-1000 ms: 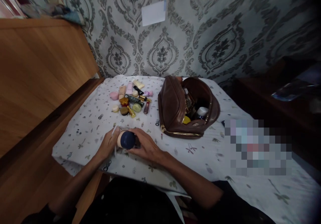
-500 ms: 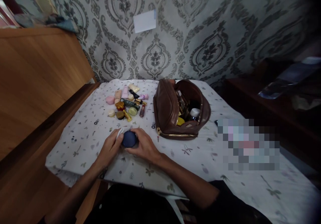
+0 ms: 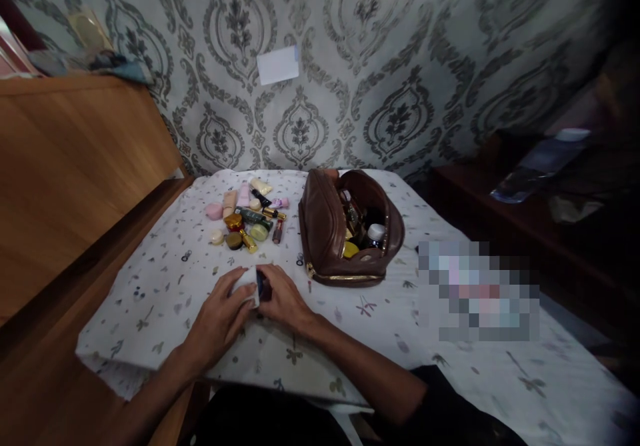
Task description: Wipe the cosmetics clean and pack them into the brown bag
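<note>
My right hand (image 3: 284, 299) grips a dark blue round jar (image 3: 262, 286) above the near part of the bed sheet. Fingers of my left hand (image 3: 223, 306) are closed on a white wipe (image 3: 247, 281), which lies against the jar and covers most of its face. Just beyond my hands lies a group of cosmetics: a green-lidded jar (image 3: 259, 232), a pink jar (image 3: 215, 211), a peach tube (image 3: 230, 203) and several small bottles. To the right of them stands a brown toiletry bag (image 3: 320, 233), unzipped, with jars and bottles inside, among them a white-capped one (image 3: 377, 233).
The patterned white sheet (image 3: 170, 299) covers the surface under everything. A wooden panel (image 3: 75, 166) rises at the left. At the right are a blurred-out patch (image 3: 480, 293) and a clear plastic bottle (image 3: 540, 166) on a dark ledge. Patterned wallpaper stands behind.
My left hand has brought the wipe over the jar's face, which showed openly before. The jar has turned sideways in my right hand. The whole view has shifted slightly.
</note>
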Tool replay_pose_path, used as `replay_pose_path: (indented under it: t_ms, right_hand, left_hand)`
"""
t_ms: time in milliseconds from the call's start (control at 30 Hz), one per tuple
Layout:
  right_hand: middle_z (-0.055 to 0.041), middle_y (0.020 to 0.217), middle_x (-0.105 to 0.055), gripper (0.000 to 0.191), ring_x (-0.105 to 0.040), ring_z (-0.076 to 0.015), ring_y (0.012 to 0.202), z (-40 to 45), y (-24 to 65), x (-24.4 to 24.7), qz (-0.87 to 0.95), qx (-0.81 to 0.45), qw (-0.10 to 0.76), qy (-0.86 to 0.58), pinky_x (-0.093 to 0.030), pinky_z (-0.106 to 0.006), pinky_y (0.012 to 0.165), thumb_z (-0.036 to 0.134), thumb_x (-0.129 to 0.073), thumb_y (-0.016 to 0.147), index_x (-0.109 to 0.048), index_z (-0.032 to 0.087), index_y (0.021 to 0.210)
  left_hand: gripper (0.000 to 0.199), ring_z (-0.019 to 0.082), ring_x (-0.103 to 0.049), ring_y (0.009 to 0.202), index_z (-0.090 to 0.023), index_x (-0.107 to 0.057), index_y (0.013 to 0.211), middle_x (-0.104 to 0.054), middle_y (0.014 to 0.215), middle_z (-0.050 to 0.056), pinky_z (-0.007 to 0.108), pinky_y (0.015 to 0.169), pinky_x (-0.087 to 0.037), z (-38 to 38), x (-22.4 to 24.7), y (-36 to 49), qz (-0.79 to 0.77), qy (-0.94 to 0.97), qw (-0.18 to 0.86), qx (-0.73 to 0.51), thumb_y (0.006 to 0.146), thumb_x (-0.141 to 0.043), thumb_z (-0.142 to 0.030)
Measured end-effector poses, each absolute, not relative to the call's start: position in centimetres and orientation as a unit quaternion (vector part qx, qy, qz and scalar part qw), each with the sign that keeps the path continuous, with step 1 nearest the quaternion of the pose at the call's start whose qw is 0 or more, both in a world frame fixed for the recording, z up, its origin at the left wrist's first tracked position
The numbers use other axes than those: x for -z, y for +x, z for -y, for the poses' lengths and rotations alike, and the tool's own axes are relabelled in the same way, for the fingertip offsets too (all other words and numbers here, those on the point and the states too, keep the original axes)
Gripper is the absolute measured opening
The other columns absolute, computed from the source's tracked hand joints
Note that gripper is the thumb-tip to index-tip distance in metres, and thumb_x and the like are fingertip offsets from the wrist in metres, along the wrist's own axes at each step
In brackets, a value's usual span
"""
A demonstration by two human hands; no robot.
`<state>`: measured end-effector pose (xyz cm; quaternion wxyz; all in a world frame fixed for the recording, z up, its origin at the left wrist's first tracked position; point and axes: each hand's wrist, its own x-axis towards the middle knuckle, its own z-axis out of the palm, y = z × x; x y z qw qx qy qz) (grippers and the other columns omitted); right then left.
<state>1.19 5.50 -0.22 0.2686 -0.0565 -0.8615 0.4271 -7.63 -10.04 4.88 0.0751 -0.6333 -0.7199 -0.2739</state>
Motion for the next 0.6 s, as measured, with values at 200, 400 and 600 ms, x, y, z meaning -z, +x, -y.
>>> replay_pose_path:
  t_ms: [200, 400, 600]
  right_hand:
    - [-0.0069, 0.106, -0.065, 0.053, -0.060, -0.0251, 0.099, -5.4, 1.3, 0.2, 0.850, -0.436, 0.281, -0.089, -0.048, -0.038, 0.085, 0.021, -0.080, 0.061, -0.058, 0.020, 0.110]
    - [-0.0035, 0.099, -0.066, 0.062, -0.063, -0.0232, 0.092, -5.4, 1.7, -1.2, 0.812, -0.465, 0.317, -0.153, -0.051, -0.034, 0.079, 0.030, -0.090, 0.051, -0.060, 0.021, 0.104]
    - [-0.0044, 0.106, -0.066, 0.061, -0.064, -0.0202, 0.092, -8.3, 4.7, -8.6, 0.734, -0.486, 0.449, -0.153, -0.053, -0.030, 0.078, 0.037, -0.083, 0.062, -0.056, 0.021, 0.114]
  left_hand:
    - [0.027, 0.027, -0.058, 0.121, -0.023, -0.063, 0.109, -0.064, 0.122, 0.010, 0.041, 0.101, -0.050, 9.9, -3.9, -8.5, 0.762, -0.540, 0.007, 0.357, 0.095, -0.045, -0.038]
    - [0.042, 0.026, -0.066, 0.100, -0.021, -0.061, 0.108, -0.070, 0.110, 0.007, 0.035, 0.087, -0.054, 9.2, -3.3, -10.2, 0.788, -0.429, -0.064, 0.438, 0.089, -0.046, -0.056]
    - [0.049, 0.028, -0.067, 0.095, -0.023, -0.063, 0.095, -0.072, 0.097, 0.004, 0.035, 0.085, -0.054, 8.7, -1.9, -11.9, 0.807, -0.409, -0.112, 0.410, 0.079, -0.051, -0.067]
